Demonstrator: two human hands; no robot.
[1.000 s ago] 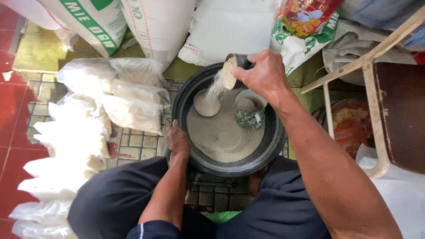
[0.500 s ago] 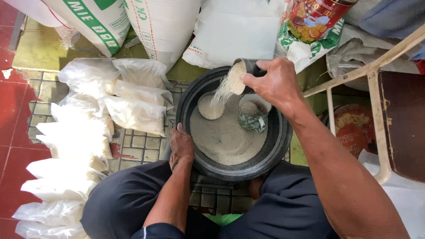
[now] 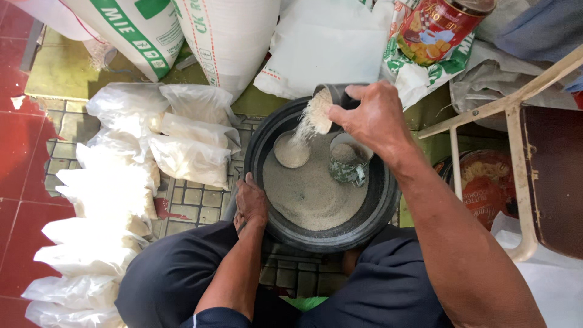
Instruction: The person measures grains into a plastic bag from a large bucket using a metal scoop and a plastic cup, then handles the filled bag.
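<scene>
White grain pours from a tilted cup [image 3: 331, 100], gripped by the right hand's [image 3: 375, 118] fingers, into a small bowl [image 3: 291, 150] inside the black basin [image 3: 376, 212]. Left hand [image 3: 250, 203] rests, fingers pressed together, on the basin's near rim.

Grain shop: stacked sacks [image 3: 228, 36], filled bags [image 3: 188, 159]

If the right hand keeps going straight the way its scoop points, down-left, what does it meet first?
Probably the small round container of pale grain inside the black basin; the right hand tilts its dark scoop just above it, though depth is unclear.
</scene>
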